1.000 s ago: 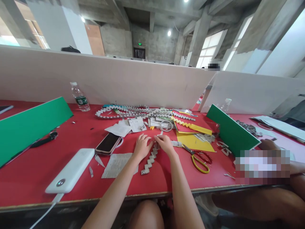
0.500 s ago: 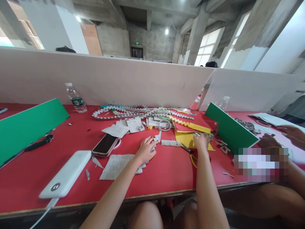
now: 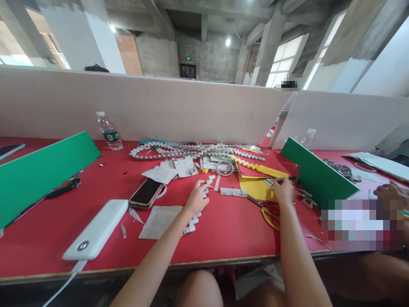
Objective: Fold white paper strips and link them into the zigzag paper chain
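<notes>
My left hand (image 3: 197, 199) is closed around a short zigzag chain of folded printed paper (image 3: 193, 221), which shows above and below the fingers. My right hand (image 3: 285, 190) is over the right edge of a yellow paper sheet (image 3: 255, 187), its fingers drawn together. Small folded paper pieces (image 3: 270, 182) lie just left of those fingertips; whatever is in the pinch is hidden. Yellow-handled scissors (image 3: 270, 217) rest left of my right forearm, blades pointing at a printed paper strip (image 3: 232, 192). Under my left wrist lies a sheet of printed paper (image 3: 156, 221).
Long zigzag paper chains (image 3: 166, 153) lie along the back, one ending in a yellow strip (image 3: 271, 172). A tape ring (image 3: 224, 168), phone (image 3: 146, 192) and white power bank (image 3: 97, 230) are around. Green boards (image 3: 319, 175) flank the space. Another person's hand (image 3: 388, 196) works at right.
My right hand has shifted right, off the small paper pieces, and its fingers are now pinched; more of the scissors shows. My left hand stays at the paper chain. The view has turned slightly left.
</notes>
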Demonstrator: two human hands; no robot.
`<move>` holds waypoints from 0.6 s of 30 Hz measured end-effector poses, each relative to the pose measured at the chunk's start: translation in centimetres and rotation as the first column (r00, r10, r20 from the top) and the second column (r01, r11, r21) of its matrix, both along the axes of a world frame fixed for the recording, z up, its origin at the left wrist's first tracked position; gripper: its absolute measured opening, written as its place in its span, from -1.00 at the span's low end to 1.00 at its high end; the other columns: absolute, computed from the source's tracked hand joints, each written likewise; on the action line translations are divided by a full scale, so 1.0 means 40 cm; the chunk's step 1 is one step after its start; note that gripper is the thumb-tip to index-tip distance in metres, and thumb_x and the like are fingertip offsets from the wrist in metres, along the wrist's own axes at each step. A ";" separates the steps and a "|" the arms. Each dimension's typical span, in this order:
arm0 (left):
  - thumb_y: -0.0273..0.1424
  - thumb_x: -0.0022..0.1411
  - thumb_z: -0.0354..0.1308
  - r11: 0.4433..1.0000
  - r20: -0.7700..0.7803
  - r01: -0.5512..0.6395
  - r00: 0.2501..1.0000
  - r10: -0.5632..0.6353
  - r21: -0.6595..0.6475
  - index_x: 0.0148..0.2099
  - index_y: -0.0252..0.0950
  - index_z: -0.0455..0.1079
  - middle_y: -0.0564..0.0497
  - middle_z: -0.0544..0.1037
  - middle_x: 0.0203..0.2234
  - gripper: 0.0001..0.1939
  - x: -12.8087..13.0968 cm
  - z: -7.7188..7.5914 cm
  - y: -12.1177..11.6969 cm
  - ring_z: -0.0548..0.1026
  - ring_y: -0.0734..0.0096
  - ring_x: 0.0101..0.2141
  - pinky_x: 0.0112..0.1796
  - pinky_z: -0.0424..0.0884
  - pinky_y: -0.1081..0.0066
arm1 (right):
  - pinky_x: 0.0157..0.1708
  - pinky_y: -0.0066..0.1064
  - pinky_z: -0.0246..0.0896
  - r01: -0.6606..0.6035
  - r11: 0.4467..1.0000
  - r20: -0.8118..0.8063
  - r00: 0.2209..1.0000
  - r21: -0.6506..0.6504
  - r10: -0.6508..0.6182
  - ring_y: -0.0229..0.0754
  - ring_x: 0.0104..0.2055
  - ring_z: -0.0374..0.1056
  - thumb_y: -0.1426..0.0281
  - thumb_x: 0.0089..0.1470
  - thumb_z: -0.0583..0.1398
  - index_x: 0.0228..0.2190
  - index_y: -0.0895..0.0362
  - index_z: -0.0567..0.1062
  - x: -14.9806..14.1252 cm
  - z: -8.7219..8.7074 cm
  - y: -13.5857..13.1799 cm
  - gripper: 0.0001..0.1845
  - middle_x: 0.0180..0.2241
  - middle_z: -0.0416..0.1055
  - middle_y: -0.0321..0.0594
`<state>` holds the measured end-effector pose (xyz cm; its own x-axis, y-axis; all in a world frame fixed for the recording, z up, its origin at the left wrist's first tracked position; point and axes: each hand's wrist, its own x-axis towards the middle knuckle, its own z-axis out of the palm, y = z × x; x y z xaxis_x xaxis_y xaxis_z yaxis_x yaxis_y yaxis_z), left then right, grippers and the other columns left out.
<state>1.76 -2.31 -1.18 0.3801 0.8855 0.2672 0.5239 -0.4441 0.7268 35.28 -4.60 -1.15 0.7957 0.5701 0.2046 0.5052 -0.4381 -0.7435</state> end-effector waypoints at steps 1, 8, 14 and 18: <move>-0.65 -0.11 -0.01 1.000 0.004 -0.011 1.000 0.011 0.000 -0.14 -0.26 0.40 -0.07 0.25 -0.05 -0.55 0.000 -0.001 0.003 0.43 0.40 -0.21 -0.20 0.41 0.43 | -0.30 -0.17 0.20 0.001 0.999 -0.018 1.000 0.042 -0.001 0.01 -0.31 0.34 0.36 -0.11 0.13 -0.44 0.16 0.39 -0.020 0.005 -0.004 -0.86 -0.44 0.40 -0.04; -0.65 -0.11 -0.01 0.998 0.038 -0.058 0.998 0.058 0.001 -0.19 -0.27 0.39 -0.05 0.30 -0.15 -0.60 -0.011 -0.004 0.006 0.43 0.37 -0.22 -0.25 0.43 0.41 | -0.43 -0.39 0.28 -0.117 0.812 -0.484 0.751 0.572 0.449 -0.27 -0.52 0.30 0.16 -0.21 0.22 -0.43 0.11 0.32 -0.241 0.068 -0.013 -0.67 -0.59 0.27 -0.38; -0.66 -0.13 -0.01 0.994 0.031 -0.102 0.994 0.103 -0.032 -0.21 -0.27 0.40 -0.05 0.33 -0.18 -0.60 -0.015 -0.006 0.008 0.42 0.34 -0.20 -0.27 0.42 0.41 | -0.47 -0.44 0.29 -0.078 0.740 -0.634 0.460 0.668 0.621 -0.32 -0.57 0.29 0.20 -0.18 0.20 -0.51 0.14 0.42 -0.365 0.093 -0.073 -0.76 -0.64 0.25 -0.40; -0.66 -0.12 -0.01 0.995 0.000 -0.099 0.995 0.099 -0.019 -0.19 -0.28 0.40 -0.06 0.33 -0.14 -0.59 -0.012 -0.006 0.005 0.41 0.33 -0.19 -0.21 0.39 0.37 | -0.31 -0.38 0.34 -0.087 0.705 -0.636 0.365 0.704 0.680 -0.29 -0.45 0.38 0.33 -0.21 0.22 -0.47 0.14 0.47 -0.416 0.056 -0.093 -0.83 -0.45 0.43 -0.27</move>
